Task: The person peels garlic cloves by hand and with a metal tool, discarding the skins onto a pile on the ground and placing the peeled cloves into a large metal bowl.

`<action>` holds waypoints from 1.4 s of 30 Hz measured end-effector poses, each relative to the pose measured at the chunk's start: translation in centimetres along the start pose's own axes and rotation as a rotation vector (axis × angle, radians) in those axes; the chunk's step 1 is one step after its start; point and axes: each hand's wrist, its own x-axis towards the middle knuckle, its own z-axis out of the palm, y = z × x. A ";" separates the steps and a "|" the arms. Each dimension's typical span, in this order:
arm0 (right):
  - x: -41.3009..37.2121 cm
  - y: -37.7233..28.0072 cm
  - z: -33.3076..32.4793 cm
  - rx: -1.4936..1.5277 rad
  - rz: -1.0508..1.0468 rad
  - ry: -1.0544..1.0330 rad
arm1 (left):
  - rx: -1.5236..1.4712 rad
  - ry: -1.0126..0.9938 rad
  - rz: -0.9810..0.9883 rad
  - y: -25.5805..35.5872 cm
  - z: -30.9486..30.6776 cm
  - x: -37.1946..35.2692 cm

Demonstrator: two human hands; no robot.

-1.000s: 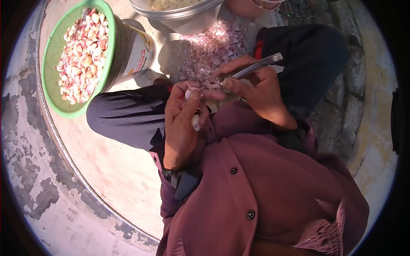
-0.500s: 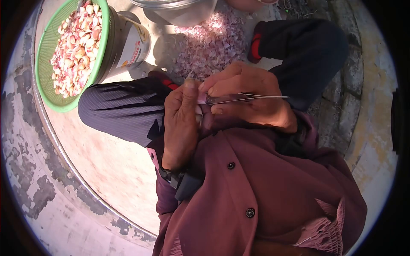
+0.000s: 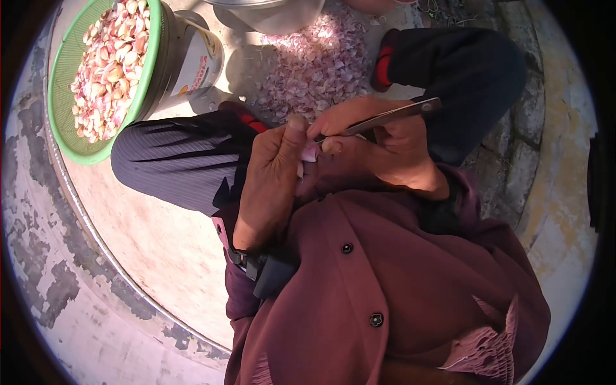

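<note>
My left hand is closed, its thumb raised, around a pinkish garlic clove at the fingertips. Below that clove, a pale bit shows between the fingers. Close beside it, my right hand pinches metal tweezers. Their joined end, with a small round mark, sticks out to the upper right. The tips are at the clove and partly hidden by my fingers. Both hands are held together above my lap.
At upper left, a green mesh basket full of garlic cloves rests on a bucket. Pink-white garlic skins lie heaped on the ground between my feet. A metal basin stands beyond, next to a reddish bowl.
The tweezers have turned from edge-on to showing their flat side, with their joined end now higher. My left hand has shifted slightly left, and more of the pink clove shows.
</note>
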 end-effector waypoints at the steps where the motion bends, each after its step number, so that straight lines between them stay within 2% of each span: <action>1: -0.1 -0.1 0.2 0.241 0.164 0.063 | -0.003 0.005 0.000 0.0 -0.1 0.0; 5: 0.0 1.1 0.4 0.195 0.132 0.069 | -0.057 -0.057 0.031 -0.1 -0.4 0.3; 7: -0.1 1.7 1.0 0.488 0.211 0.242 | -0.108 -0.059 0.058 -0.5 -0.8 0.3; 9: 0.0 1.9 0.9 0.476 0.231 0.257 | -0.216 -0.002 0.102 -0.9 -1.4 0.2; 11: 0.0 1.9 0.9 0.462 0.252 0.281 | -0.190 0.038 0.138 -0.6 -0.9 0.0; 13: 0.2 1.4 0.9 0.512 0.422 0.327 | -0.167 0.080 0.176 -0.7 -0.4 -0.3; 16: 0.3 1.8 1.5 0.477 0.362 0.310 | -0.185 0.096 0.250 -1.3 0.1 -0.5; 18: 0.3 1.6 1.9 0.514 0.381 0.317 | -0.228 0.135 0.385 -1.5 0.5 -0.3; 22: 0.3 1.4 2.0 0.663 0.430 0.301 | -0.162 0.091 0.347 -1.4 -0.3 0.0; 25: 0.4 1.0 1.8 0.688 0.410 0.230 | -0.328 0.133 0.288 -1.2 -0.2 0.1; 27: 0.4 1.3 1.1 0.590 0.413 0.221 | -0.352 -0.004 0.294 -1.4 -0.8 0.1; 29: 0.4 1.4 1.0 0.491 0.416 0.211 | -0.339 0.026 0.275 -1.5 -0.7 0.1; 32: 0.3 1.2 1.4 0.609 0.362 0.311 | -0.287 0.048 0.259 -1.5 -0.5 0.2; 34: 0.4 0.6 1.3 0.682 0.419 0.243 | -0.248 0.034 0.261 -1.5 -0.3 0.3; 42: 0.3 0.7 1.3 0.711 0.427 0.235 | -0.226 0.067 0.318 -1.4 0.0 0.3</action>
